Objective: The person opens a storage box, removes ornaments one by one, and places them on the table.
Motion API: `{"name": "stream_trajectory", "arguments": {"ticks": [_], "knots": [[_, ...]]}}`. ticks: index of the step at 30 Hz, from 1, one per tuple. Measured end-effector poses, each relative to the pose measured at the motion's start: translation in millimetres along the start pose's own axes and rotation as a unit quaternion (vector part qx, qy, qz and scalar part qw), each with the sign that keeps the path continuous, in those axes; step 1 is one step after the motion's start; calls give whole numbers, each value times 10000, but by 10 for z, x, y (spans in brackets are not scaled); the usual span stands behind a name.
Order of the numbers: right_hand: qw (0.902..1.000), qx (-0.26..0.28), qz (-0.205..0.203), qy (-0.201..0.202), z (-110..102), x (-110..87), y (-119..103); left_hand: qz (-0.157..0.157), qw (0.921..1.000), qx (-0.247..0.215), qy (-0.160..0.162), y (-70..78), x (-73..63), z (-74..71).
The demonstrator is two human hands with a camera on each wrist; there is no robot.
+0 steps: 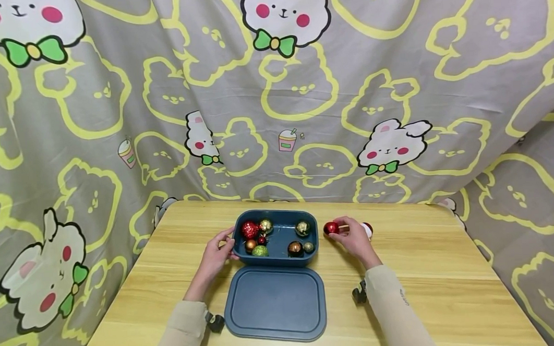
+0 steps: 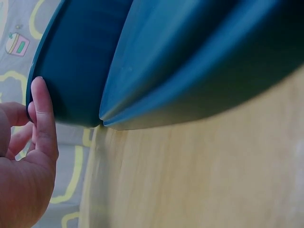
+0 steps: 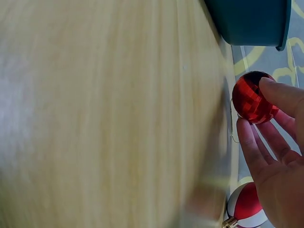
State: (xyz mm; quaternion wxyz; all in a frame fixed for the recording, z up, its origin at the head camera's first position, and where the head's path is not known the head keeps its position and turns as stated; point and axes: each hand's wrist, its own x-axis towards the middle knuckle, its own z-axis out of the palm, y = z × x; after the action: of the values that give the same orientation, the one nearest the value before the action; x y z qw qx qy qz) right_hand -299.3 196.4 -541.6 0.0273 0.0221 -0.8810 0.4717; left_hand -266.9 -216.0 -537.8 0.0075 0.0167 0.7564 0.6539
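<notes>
A dark blue storage box (image 1: 281,260) stands at the far middle of the table with several Christmas baubles inside. At its left end, my left hand (image 1: 217,250) holds the side wall at the rim; the left wrist view shows one finger along the outer wall (image 2: 76,71). Just right of the box, my right hand (image 1: 356,240) pinches a shiny red bauble (image 1: 330,228) between thumb and fingers. In the right wrist view the bauble (image 3: 254,99) has a faceted surface and a thin string loop. A red and white bauble (image 1: 367,230) lies behind that hand, partly hidden.
In front of the box lies its flat blue lid (image 1: 275,303). Inside are a red glitter bauble (image 1: 249,229), gold baubles (image 1: 302,228), a green one (image 1: 260,251) and a brown one (image 1: 295,249). A patterned curtain (image 1: 314,166) hangs behind the wooden table (image 1: 428,269).
</notes>
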Motion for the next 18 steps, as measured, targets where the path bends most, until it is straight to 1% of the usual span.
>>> {"name": "stream_trajectory", "arguments": {"ticks": [5, 18], "knots": [[9999, -72, 72, -35, 23, 16, 28, 37, 10000, -25, -20, -10, 2, 1], [9997, -241, 86, -65, 40, 27, 42, 44, 10000, -58, -36, -9, 5, 1]]}}
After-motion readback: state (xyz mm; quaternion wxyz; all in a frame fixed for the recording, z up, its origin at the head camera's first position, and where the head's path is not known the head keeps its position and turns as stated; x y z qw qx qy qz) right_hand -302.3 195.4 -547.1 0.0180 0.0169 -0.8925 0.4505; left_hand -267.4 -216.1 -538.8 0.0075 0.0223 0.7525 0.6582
